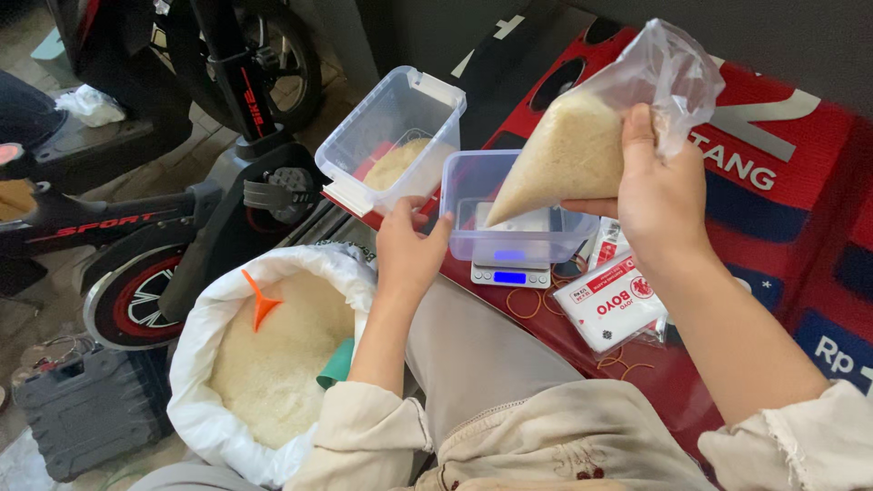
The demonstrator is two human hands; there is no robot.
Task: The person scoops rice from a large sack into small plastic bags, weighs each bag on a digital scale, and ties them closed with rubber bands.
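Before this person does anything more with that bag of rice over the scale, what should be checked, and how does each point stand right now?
1. Right hand grips the rice bag: ok.
2. Bag mouth closed: cannot tell, loose plastic bunches above the fingers.
3. Clear tub sits on the scale: ok.
4. Scale display lit: ok; reading too small to tell.
5. Left hand steadies the second tub holding rice: ok, though it is tilted.
6. Open rice sack upright below: ok.

Your left hand [406, 247] is raised, back to camera, fingers curled in a grip, forearm angling up from a rolled cream sleeve. Your right hand [657, 195] is higher, fingers and thumb pinched shut, forearm bare, extended.
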